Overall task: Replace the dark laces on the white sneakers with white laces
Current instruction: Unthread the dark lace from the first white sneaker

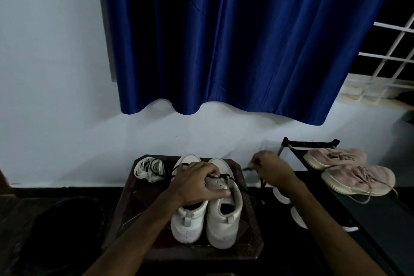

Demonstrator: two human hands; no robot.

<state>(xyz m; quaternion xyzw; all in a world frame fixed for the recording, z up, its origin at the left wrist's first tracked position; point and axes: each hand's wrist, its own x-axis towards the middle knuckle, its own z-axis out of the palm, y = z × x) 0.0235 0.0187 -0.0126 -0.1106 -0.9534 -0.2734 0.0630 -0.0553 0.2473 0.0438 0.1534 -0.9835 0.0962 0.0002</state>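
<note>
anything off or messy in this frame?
Minor only: the near pink shoe on the rack has a loose lace trailing across the shelf. The dark lace half out of the right sneaker fits the task.

Bare forearms; left hand (197,182), right hand (272,170).

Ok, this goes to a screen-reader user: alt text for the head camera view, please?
A left hand grips one of two white sneakers on a dark stool while the right hand pinches its dark lace. White laces lie bundled beside them.
</note>
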